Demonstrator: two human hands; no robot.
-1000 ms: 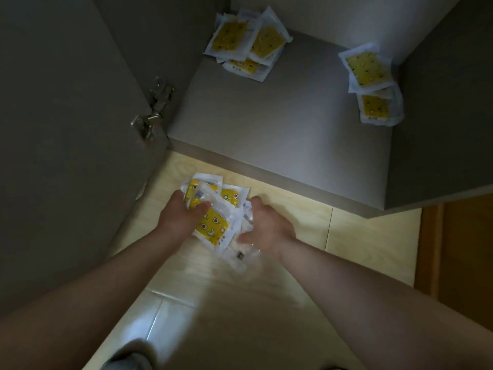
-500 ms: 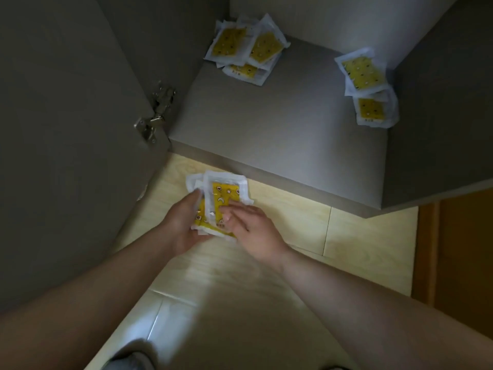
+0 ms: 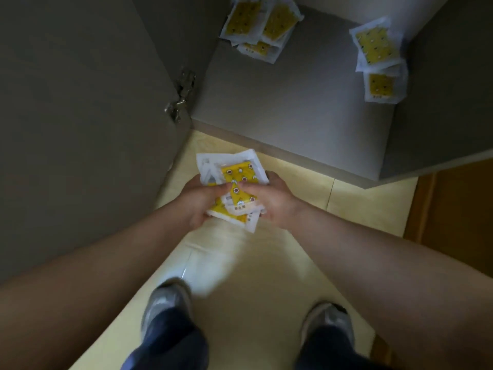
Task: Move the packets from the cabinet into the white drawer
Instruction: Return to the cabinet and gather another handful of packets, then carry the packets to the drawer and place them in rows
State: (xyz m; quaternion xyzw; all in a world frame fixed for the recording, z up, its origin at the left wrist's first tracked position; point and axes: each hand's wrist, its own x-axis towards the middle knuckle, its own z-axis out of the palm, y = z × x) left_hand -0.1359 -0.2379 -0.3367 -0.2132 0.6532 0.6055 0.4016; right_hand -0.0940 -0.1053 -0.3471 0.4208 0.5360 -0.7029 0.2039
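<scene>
Several packets [image 3: 234,192], light, slick, floppy, pinched between your left hand [image 3: 198,201] and right hand [image 3: 270,201] below cabinet [image 3: 293,102]; grip stack edges.

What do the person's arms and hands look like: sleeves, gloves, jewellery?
The left hand and right hand are ungloved; no ring, watch or band shows. The left forearm and right forearm are uncovered to the frame edge; no sleeve in view.

We see a grey cabinet shelf [image 3: 293,102] in the upper middle of the frame, with one heap of packets [image 3: 260,25] at its top left and a second heap [image 3: 378,57] at its right. Below, two shoes [image 3: 166,300] stand on the tiled floor [image 3: 266,263].
</scene>
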